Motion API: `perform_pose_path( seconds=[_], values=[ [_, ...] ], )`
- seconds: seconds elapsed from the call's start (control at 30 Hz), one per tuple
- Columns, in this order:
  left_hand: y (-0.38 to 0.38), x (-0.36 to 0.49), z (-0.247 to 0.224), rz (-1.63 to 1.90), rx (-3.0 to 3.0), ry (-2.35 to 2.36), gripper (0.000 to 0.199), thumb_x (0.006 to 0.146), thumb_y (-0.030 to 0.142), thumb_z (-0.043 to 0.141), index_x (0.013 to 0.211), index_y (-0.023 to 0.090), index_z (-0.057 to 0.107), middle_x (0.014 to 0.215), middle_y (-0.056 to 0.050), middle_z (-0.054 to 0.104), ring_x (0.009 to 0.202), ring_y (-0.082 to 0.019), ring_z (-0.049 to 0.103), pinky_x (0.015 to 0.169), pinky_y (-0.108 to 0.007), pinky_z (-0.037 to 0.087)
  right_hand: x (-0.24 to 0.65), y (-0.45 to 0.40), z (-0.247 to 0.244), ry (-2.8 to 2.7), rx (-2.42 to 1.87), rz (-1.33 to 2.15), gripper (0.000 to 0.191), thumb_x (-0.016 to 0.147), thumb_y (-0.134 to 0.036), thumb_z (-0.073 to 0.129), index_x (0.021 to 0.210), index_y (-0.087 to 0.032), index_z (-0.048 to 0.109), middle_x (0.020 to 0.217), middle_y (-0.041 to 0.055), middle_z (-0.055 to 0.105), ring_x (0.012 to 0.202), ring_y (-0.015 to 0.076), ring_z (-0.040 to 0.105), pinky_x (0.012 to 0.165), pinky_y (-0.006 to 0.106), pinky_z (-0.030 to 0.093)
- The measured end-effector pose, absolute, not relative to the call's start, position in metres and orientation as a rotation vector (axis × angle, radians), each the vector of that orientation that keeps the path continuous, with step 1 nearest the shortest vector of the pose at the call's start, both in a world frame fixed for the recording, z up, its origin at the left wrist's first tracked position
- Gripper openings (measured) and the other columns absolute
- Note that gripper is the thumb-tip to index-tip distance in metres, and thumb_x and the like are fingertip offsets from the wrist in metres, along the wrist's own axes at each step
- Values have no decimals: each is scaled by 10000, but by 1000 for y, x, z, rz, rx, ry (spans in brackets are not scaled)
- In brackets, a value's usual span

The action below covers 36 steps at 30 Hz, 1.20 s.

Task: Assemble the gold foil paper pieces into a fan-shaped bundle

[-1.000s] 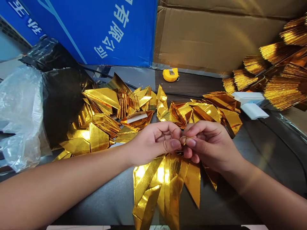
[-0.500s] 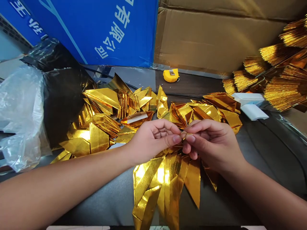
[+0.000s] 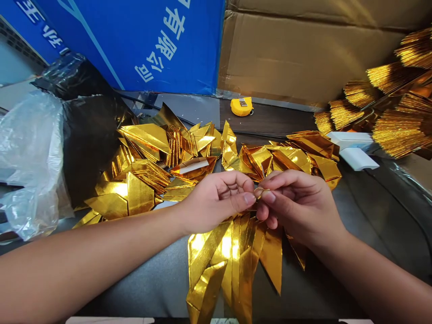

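Observation:
A thin yellow rubber band (image 3: 259, 192) makes a small loop between my fingertips. My left hand (image 3: 224, 198) is closed, with thumb and index finger pinched at the loop's left side. Opposite it, my right hand (image 3: 297, 198) pinches the other side between thumb and forefinger, its other fingers curled below. Just under both hands, a fan of folded gold foil paper pieces (image 3: 232, 256) hangs down over the dark surface. How its upper end is joined is hidden behind my hands.
Piles of folded gold paper (image 3: 141, 193) lie behind my hands. A yellow tape measure (image 3: 241, 106) sits farther back, before a blue box (image 3: 141, 40) and brown cardboard (image 3: 303, 54). Plastic bags (image 3: 37, 157) stand left; white pieces (image 3: 357, 157) and pleated gold fans (image 3: 401, 121) are right.
My fingertips have drawn slightly apart, and more of the band's loop shows between them. The gold pieces stay where they were; the whole view has shifted a little.

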<state>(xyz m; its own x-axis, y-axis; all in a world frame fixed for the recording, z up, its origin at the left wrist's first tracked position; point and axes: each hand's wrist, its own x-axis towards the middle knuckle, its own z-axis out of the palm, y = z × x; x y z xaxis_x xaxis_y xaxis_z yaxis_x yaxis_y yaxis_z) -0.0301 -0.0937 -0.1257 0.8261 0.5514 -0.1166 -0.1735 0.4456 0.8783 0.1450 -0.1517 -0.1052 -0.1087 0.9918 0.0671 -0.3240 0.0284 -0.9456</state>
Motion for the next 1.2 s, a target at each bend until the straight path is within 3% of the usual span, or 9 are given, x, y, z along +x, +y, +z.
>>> perform_pose_path(
  seconds=[0.53,0.7,0.87,1.07,1.2],
  values=[
    [-98,-29,-129,561,1049,437,427,841,499,749,890,147,512,775,-11,609,684,-92,570,636,-218,408,140,-162,-106,-1456,-1135,685,269,876,-60,710,996,-292,774,851,18,738,582,133,710,453,240,625],
    [-102,-28,-123,603,1027,486,406,831,470,768,884,134,546,772,-7,619,696,-80,591,650,-195,449,144,-163,-111,-1628,-1195,354,287,828,-64,749,972,-311,743,846,20,763,692,187,732,557,310,640],
    [-101,-26,-120,648,994,542,367,876,473,716,874,147,548,721,8,641,601,-55,575,582,-166,454,142,-169,-123,-1461,-1240,361,318,816,-78,787,1010,-304,675,890,12,758,633,167,723,516,297,635],
    [-100,-24,-120,588,871,499,375,846,452,756,952,157,551,661,28,655,531,-63,586,513,-165,447,137,-170,-120,-1357,-1274,449,271,807,-126,821,840,-275,597,830,16,746,730,204,760,563,315,661],
    [-99,-24,-119,557,860,517,424,802,489,791,897,129,588,675,7,666,539,-56,591,515,-160,449,138,-169,-117,-1365,-1325,443,237,806,-170,833,784,-265,617,798,25,737,773,220,768,622,333,675]
  ],
)
